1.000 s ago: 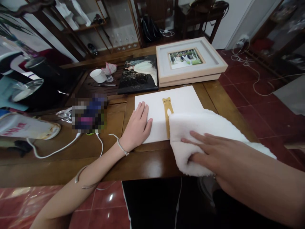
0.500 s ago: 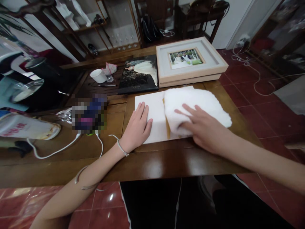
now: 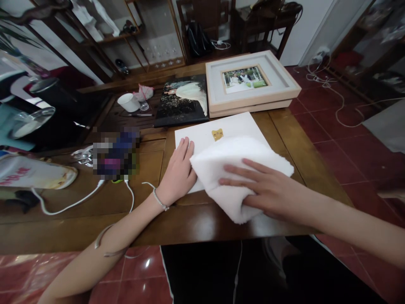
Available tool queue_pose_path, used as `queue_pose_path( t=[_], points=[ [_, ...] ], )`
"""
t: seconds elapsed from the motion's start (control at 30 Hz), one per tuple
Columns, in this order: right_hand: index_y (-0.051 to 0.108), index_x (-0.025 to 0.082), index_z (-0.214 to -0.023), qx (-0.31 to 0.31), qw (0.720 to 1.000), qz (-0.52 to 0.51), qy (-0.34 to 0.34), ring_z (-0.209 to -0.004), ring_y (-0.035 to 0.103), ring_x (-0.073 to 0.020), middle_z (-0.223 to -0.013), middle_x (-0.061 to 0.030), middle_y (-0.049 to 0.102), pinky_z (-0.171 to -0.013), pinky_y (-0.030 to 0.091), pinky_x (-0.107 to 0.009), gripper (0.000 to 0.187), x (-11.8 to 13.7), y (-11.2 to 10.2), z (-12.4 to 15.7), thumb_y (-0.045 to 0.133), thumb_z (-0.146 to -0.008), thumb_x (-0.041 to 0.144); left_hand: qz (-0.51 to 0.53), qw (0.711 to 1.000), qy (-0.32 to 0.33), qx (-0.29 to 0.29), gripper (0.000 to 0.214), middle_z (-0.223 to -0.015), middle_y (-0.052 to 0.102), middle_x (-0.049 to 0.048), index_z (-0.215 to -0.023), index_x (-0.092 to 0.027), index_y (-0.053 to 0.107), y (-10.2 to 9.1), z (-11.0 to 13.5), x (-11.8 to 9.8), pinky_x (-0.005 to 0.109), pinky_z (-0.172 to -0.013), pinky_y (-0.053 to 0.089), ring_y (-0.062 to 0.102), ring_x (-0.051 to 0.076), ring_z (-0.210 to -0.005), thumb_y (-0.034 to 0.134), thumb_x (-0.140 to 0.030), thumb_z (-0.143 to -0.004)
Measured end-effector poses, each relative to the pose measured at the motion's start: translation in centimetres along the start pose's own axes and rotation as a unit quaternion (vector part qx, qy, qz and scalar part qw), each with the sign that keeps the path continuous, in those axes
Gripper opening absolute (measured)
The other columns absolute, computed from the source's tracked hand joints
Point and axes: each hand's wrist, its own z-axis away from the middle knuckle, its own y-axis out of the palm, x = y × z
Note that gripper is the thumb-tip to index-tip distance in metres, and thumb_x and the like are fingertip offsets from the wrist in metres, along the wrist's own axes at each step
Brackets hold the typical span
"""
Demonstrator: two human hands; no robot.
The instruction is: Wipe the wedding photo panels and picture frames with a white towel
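My left hand point(image 3: 179, 171) lies flat, fingers stretched out, on the left part of a white board point(image 3: 196, 133) on the table. A fluffy white cloth point(image 3: 234, 154) is under my right hand point(image 3: 265, 185), whose fingers press on top while the thumb is tucked into a fold. The cloth covers the board's front and right parts and hangs past its near edge. A gold bear-like mark point(image 3: 217, 134) shows on the board just behind the cloth. The board's underside is hidden.
Behind the board are a dark wedding picture point(image 3: 183, 101) and stacked pale wood frames point(image 3: 218, 101). A white cup point(image 3: 128, 102) stands back left. White charging cables point(image 3: 72, 204) run across the wooden table point(image 3: 120, 228) beside a large labelled container point(image 3: 34, 171).
My right hand has drawn the cloth left and toward me, from the board's right part to its near edge. The gold mark is now uncovered. My left hand stays on the board.
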Motion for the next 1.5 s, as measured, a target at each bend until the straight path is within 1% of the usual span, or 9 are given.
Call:
queue_pose_path(
  t=[0.17,0.37,0.6,0.7,0.93,1.13,1.23,1.37,1.5],
  points=[
    [0.066,0.022,-0.103,0.055,0.996,-0.007,0.069,-0.139,0.035,-0.0284,-0.147,-0.0066,0.048,-0.115,0.030,-0.055,0.048,-2.9,-1.9,0.1,0.051,-0.067,-0.005,-0.002,1.000,-0.019,-0.007,0.057,-0.157,0.021,0.0242,-0.147,-0.004,0.027,0.0,-0.2,-0.4,0.055,-0.118,0.022,0.015,0.033,-0.148,0.033,-0.034,-0.099],
    [0.064,0.017,-0.108,0.049,0.976,0.051,0.205,-0.137,0.036,-0.0363,-0.146,-0.0165,0.046,-0.106,0.038,-0.061,0.052,-6.1,-1.8,0.4,0.049,-0.064,-0.008,-0.003,1.000,-0.018,-0.017,0.058,-0.157,0.023,0.0247,-0.147,-0.003,0.028,0.0,-0.3,-0.6,0.055,-0.117,0.023,0.016,0.034,-0.148,0.033,-0.035,-0.099],
    [0.067,0.020,-0.086,-0.041,0.992,0.011,0.121,-0.140,0.031,-0.0365,-0.146,-0.0122,0.048,-0.111,0.032,-0.059,0.023,3.6,0.8,0.5,0.057,-0.076,0.002,-0.019,1.000,-0.020,0.000,0.057,-0.156,0.023,0.0265,-0.146,0.000,0.028,-0.2,-0.2,-0.8,0.055,-0.117,0.023,0.015,0.034,-0.148,0.030,-0.033,-0.099],
    [0.067,0.021,-0.082,-0.030,0.994,-0.024,0.098,-0.140,0.032,-0.0349,-0.147,-0.0093,0.047,-0.112,0.032,-0.057,0.016,5.6,0.7,0.5,0.061,-0.078,0.007,-0.017,1.000,-0.018,-0.002,0.056,-0.157,0.022,0.0249,-0.147,-0.002,0.027,-0.2,-0.2,-0.7,0.055,-0.117,0.023,0.015,0.033,-0.148,0.030,-0.031,-0.099],
    [0.062,0.020,-0.117,0.089,0.990,-0.006,0.109,-0.142,0.028,-0.0333,-0.153,-0.0108,0.038,-0.111,0.031,-0.059,0.059,-1.3,-1.7,-0.1,0.058,-0.062,-0.002,-0.001,1.000,-0.027,0.016,0.058,-0.158,0.020,0.0250,-0.148,-0.003,0.026,-0.4,-0.3,-0.9,0.055,-0.117,0.021,0.012,0.033,-0.148,0.032,-0.035,-0.100],
    [0.060,0.014,-0.118,0.090,0.990,0.009,0.105,-0.143,0.023,-0.0352,-0.152,-0.0172,0.037,-0.109,0.030,-0.064,0.056,-6.3,-2.3,-1.0,0.052,-0.065,-0.003,0.002,0.999,-0.031,0.022,0.057,-0.158,0.019,0.0238,-0.149,-0.006,0.023,-0.5,-0.3,-1.1,0.056,-0.117,0.021,0.010,0.032,-0.149,0.031,-0.034,-0.100],
    [0.063,0.015,-0.113,0.064,0.990,-0.004,0.123,-0.143,0.024,-0.0362,-0.151,-0.0156,0.040,-0.110,0.026,-0.066,0.051,-4.5,-1.1,-1.2,0.051,-0.066,-0.002,0.001,0.999,-0.032,0.024,0.057,-0.158,0.019,0.0240,-0.150,-0.006,0.023,-0.5,-0.3,-1.1,0.056,-0.117,0.021,0.010,0.032,-0.149,0.031,-0.033,-0.100],
    [0.068,0.019,-0.092,0.006,0.996,-0.037,0.083,-0.143,0.023,-0.0362,-0.149,-0.0100,0.044,-0.113,0.020,-0.065,0.033,1.4,0.4,-0.8,0.054,-0.069,0.001,0.007,0.999,-0.033,0.027,0.058,-0.158,0.018,0.0248,-0.149,-0.005,0.023,-0.4,-0.2,-0.8,0.054,-0.118,0.020,0.010,0.032,-0.149,0.032,-0.032,-0.099],
    [0.069,0.022,-0.091,0.049,0.995,-0.076,0.041,-0.142,0.026,-0.0327,-0.149,-0.0051,0.045,-0.115,0.022,-0.059,0.024,4.2,0.0,-0.5,0.060,-0.074,0.009,0.015,0.999,-0.020,0.027,0.060,-0.159,0.015,0.0249,-0.150,-0.005,0.020,-0.3,0.0,-0.4,0.055,-0.117,0.020,0.007,0.033,-0.149,0.034,-0.032,-0.098]
  ],
)
